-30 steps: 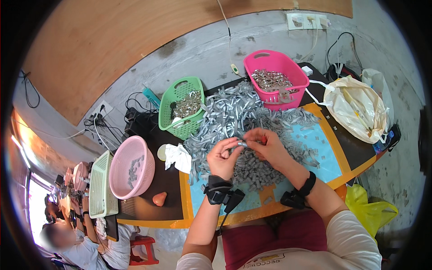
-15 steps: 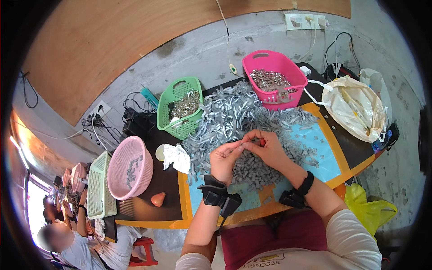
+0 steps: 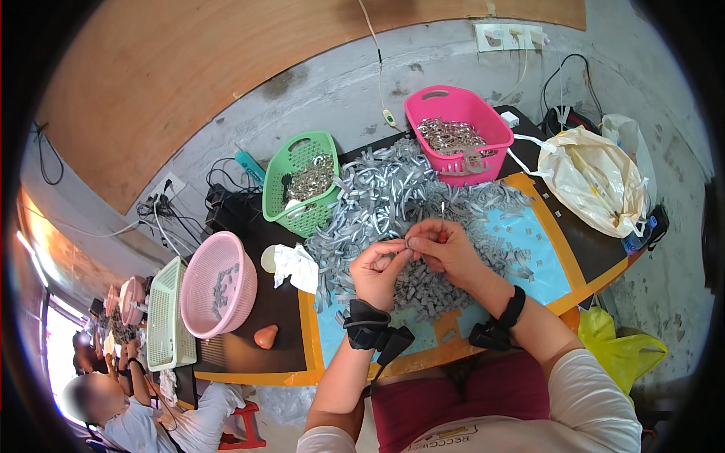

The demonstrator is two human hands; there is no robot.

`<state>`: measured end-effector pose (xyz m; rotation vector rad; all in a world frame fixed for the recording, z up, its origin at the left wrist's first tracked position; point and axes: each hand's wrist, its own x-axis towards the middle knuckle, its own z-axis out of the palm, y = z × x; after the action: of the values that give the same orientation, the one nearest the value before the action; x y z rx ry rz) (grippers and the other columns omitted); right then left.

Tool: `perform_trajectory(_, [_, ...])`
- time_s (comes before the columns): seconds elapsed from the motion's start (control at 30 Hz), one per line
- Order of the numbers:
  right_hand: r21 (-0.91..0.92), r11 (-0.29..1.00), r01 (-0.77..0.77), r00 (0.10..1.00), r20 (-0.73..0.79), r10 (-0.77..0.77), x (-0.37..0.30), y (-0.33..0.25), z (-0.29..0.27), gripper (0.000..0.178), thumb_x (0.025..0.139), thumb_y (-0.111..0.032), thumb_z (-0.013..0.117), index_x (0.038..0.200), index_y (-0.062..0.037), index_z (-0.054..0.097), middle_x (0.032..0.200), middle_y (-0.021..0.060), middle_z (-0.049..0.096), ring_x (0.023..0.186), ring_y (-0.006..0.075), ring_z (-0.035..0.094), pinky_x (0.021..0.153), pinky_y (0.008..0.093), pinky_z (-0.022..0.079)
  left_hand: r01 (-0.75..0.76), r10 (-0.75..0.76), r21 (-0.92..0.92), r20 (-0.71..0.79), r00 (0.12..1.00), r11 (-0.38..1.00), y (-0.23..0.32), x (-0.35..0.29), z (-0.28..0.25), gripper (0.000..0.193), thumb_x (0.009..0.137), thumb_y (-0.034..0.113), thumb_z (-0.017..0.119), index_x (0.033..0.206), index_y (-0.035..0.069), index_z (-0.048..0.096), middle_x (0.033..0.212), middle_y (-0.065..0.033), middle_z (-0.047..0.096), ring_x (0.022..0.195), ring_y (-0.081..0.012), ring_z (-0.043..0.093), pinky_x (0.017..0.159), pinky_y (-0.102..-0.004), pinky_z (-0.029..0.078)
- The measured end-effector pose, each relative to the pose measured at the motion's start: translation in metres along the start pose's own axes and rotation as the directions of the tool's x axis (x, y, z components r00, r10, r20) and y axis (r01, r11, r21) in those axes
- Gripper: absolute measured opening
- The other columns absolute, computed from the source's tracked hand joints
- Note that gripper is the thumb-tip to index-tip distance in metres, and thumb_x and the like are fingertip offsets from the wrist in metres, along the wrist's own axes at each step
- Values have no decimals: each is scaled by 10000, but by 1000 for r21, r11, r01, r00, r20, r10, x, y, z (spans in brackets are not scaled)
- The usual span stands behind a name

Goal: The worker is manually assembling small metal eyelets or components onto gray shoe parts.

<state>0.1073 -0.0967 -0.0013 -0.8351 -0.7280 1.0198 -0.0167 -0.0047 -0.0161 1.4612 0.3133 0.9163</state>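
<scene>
Over the middle of a heap of small grey pieces (image 3: 434, 291), my left hand (image 3: 377, 264) and my right hand (image 3: 445, 249) meet at the fingertips. Between them is a small grey piece (image 3: 408, 243), mostly covered by fingers, pinched by the left thumb and forefinger. My right hand also grips a small red-handled tool (image 3: 442, 237). Its thin metal shaft points away from me; I cannot make out its tip. Beyond my hands lies a larger pile of shiny grey curved strips (image 3: 381, 185). Both wrists wear black straps with small boxes.
A pink basket (image 3: 498, 140) and a green basket (image 3: 269, 181) of metal parts stand at the back. Left are a pale pink basket (image 3: 192, 317), a white basket (image 3: 185, 355), white cloth (image 3: 296, 266) and a reddish lump (image 3: 265, 337). A plastic bag (image 3: 581, 181) sits right. Another person (image 3: 128, 423) works far left.
My right fingers have shifted, and the red-handled tool's metal shaft now shows upright above them. My hands stay together in nearly the same place.
</scene>
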Motion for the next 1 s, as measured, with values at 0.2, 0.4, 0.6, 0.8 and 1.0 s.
perform_trajectory(0.2, [38,999,-30,997,70,27,0,0,-2,112,807,-98,589,905,-44,593,667,3,573,426,3,359,369,160,220,34,-29,-231,28,999,972,0,2,-2,143,765,-110,562,889,-45,593,925,-119,618,800,-140,611,710,-221,491])
perform_trajectory(0.4, [-57,998,33,999,21,-32,1,-1,-2,120,794,-110,611,896,-45,606,719,9,599,458,0,400,383,154,252,12,2,-276,51,999,961,2,1,4,126,761,-91,571,872,-35,594,980,-158,611,811,-154,593,723,-250,467])
perform_trajectory(0.6, [-200,969,147,989,-1,-150,-1,-3,5,116,779,-95,636,882,-43,626,764,22,621,561,7,506,415,148,313,-16,18,-244,4,1000,970,0,-1,3,115,762,-91,571,862,-38,592,978,-163,613,800,-145,592,730,-247,459])
perform_trajectory(0.8, [-179,973,147,988,-12,-152,-1,-1,2,118,791,-110,620,877,-28,618,758,44,615,508,16,472,402,155,296,-101,100,-34,-30,994,994,2,-3,5,123,754,-99,589,855,-30,602,945,-124,622,732,-67,574,644,-162,436])
perform_trajectory(1.0, [128,991,-40,989,149,21,1,-5,-3,94,798,-110,594,850,-32,585,697,59,602,417,27,385,378,164,258,-17,-2,-293,-64,998,956,2,0,2,110,768,-81,568,859,-21,587,910,-142,621,758,-162,604,718,-266,471])
